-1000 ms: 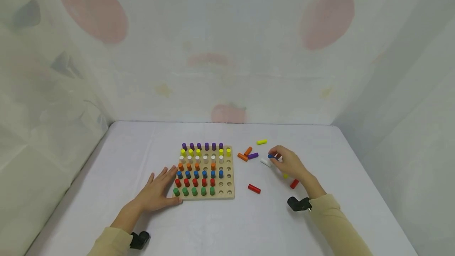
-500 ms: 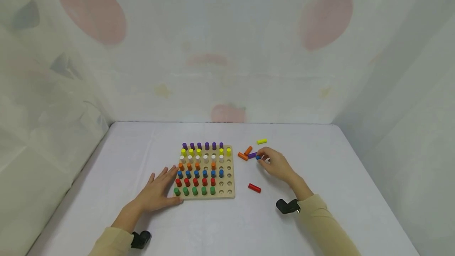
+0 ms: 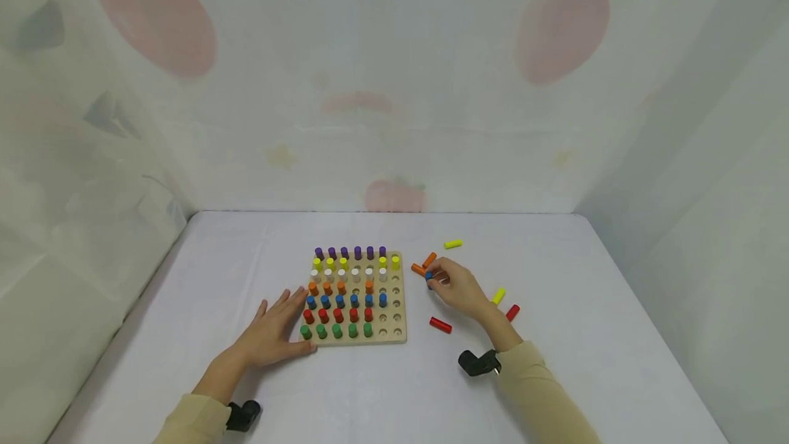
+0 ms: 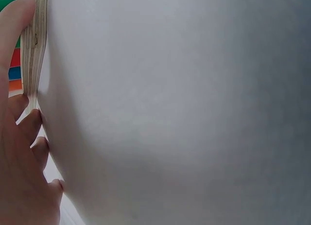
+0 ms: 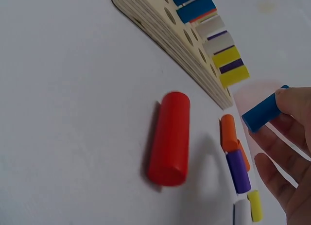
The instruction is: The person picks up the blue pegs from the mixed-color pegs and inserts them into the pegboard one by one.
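Observation:
A blue peg (image 3: 429, 279) is pinched between the thumb and fingers of my right hand (image 3: 459, 290), held above the table just right of the wooden pegboard (image 3: 403, 321). In the right wrist view the blue peg (image 5: 262, 112) slants, clear of the board. Rows of purple, yellow, white, orange, blue, red and green pegs stand in the board, with bare holes mostly along its right side. My left hand (image 3: 271, 338) lies with spread fingers against the board's left edge, its thumb at the near left corner. In the left wrist view the thumb touches the board's layered side (image 4: 35, 40).
Loose pegs lie right of the board: a red peg (image 3: 440, 325) nearest, two orange pegs (image 3: 418, 270), and a purple peg (image 5: 238, 171) and white peg (image 5: 241, 213) behind my hand. A yellow peg (image 3: 453, 244) lies farther back. Another yellow (image 3: 499, 295) and red peg (image 3: 513, 312) lie right of my wrist.
My right hand has carried the blue peg leftward, toward the board, uncovering the yellow and red pegs at the right. My left hand has stayed at the board's edge.

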The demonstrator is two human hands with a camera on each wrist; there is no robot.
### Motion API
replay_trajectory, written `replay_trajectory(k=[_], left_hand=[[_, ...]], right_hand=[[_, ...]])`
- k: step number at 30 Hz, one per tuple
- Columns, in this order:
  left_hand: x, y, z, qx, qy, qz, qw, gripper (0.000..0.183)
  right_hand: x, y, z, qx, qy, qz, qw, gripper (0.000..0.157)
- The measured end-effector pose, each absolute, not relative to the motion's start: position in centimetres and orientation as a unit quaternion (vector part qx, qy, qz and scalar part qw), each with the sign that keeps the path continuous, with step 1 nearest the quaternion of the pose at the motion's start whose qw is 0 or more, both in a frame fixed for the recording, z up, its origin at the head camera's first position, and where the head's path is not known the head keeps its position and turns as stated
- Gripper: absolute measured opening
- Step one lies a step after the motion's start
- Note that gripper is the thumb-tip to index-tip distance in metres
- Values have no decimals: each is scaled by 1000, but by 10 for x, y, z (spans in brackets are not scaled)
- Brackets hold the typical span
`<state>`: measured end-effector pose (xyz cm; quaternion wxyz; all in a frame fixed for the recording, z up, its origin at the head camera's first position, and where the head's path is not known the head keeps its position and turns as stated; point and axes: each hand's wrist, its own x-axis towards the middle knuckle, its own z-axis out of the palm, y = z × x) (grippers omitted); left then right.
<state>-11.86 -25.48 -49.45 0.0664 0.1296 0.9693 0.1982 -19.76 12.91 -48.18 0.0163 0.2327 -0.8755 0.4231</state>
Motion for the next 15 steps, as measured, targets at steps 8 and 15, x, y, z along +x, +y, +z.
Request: replay_trajectory(k=[8,15], left_hand=[[-118,-255,-495,130,969,199,64,107],[-119,-255,-495,129,969,199,66,107]], right_hand=[[-192,113,-487,218,-882,418,-6,19],[-189,105,-494,246,-872,423,6,18]])
